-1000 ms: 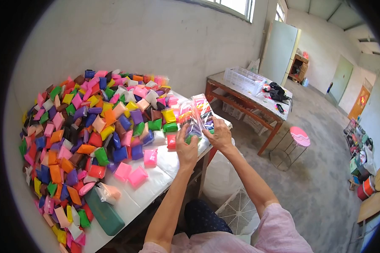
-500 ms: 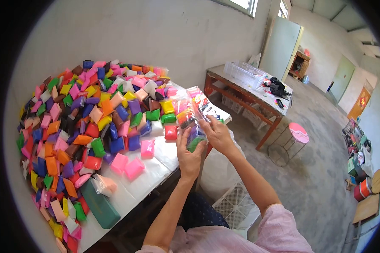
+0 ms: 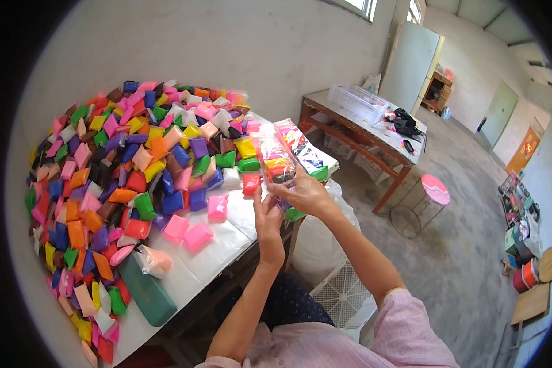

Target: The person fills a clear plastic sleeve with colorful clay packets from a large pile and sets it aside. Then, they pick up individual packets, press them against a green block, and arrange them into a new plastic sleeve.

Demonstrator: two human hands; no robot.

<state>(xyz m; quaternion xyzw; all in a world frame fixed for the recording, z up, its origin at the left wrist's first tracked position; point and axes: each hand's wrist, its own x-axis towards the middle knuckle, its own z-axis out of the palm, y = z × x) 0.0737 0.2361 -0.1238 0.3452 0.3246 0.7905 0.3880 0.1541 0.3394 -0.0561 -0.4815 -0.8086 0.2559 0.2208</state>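
Note:
A clear plastic bag point(image 3: 276, 153) with several coloured packets inside is held up over the table's right edge. My right hand point(image 3: 305, 195) grips its lower right side. My left hand point(image 3: 268, 227) is at the bag's lower end, fingers pointing up and bent against it; a green packet point(image 3: 293, 214) shows below between the hands. Left of the hands a large heap of small coloured packets point(image 3: 135, 165) covers the table. A red packet point(image 3: 251, 184) and a pink packet point(image 3: 217, 208) lie near my left hand.
A green case point(image 3: 146, 291) lies at the table's front edge. Printed bags point(image 3: 313, 161) are stacked behind my right hand. To the right stand a second table point(image 3: 349, 132) with a clear crate point(image 3: 359, 103) and a pink stool point(image 3: 435, 189). A white crate point(image 3: 345, 297) sits below.
The bag now stands straighter and shows more of its packets. My right hand has moved down and left on it, and my left hand has shifted slightly lower.

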